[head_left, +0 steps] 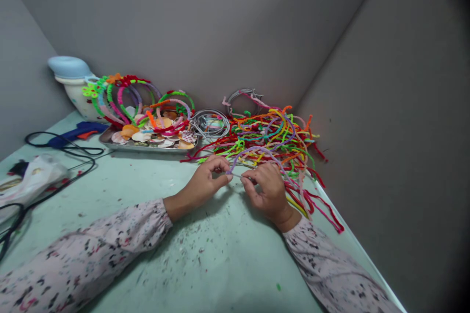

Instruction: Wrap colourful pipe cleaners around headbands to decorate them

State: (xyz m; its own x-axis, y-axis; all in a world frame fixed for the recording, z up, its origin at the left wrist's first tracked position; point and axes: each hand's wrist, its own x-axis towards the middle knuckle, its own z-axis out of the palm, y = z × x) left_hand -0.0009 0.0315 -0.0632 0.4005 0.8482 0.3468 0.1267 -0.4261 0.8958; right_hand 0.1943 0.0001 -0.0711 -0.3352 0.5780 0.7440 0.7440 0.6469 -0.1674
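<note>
My left hand pinches the end of a fuzzy purple pipe cleaner between thumb and fingers. From there the pipe cleaner arches up and over to the right, in front of the pile. A short stretch of thin grey band, like a bare metal headband, shows between the two hands. My right hand is closed on that band with thumb and fingertips; the rest of the band is mostly hidden. Just behind the hands lies a tangled pile of colourful pipe cleaners.
A metal tray of seashells holds several wrapped headbands. Coiled grey bands lie beside it. At left are a blue glue gun, a black cable, a plastic bag and a blue-lidded container. Walls border the table.
</note>
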